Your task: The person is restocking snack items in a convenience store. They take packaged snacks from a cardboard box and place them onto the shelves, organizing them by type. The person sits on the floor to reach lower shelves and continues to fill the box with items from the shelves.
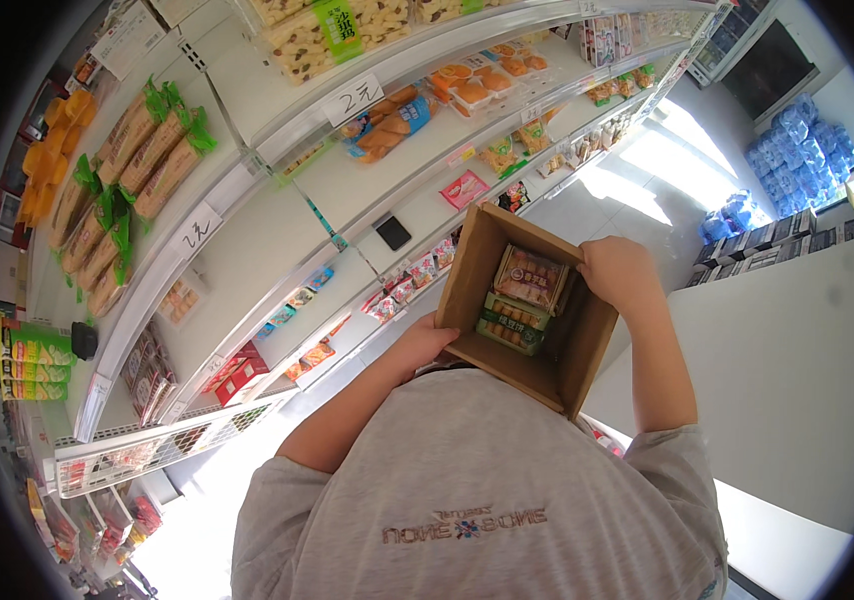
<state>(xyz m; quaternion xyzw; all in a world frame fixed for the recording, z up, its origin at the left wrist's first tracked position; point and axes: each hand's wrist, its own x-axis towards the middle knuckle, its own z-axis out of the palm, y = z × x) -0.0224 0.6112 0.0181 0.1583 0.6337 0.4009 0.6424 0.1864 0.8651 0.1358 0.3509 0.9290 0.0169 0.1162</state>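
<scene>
An uncovered cardboard box (464,277) is held in front of my body, tilted in the view so its inside shows. My left hand (427,345) grips the box's edge at the lower left. At the upper right, my right hand (616,274) grips the opposite edge. Inside the box lie two packs of small pastries: one pack with a reddish-brown label (528,279) and, touching it, a pack with a green label (512,323). My fingers on the outer sides of the box are partly hidden.
Tiered white store shelves (337,187) curve along the left and top, holding bagged breads (149,150), snack packs and a black phone (392,232). A white counter (764,375) stands at the right. Shrink-wrapped water bottles (802,154) are stacked behind it on the tiled floor.
</scene>
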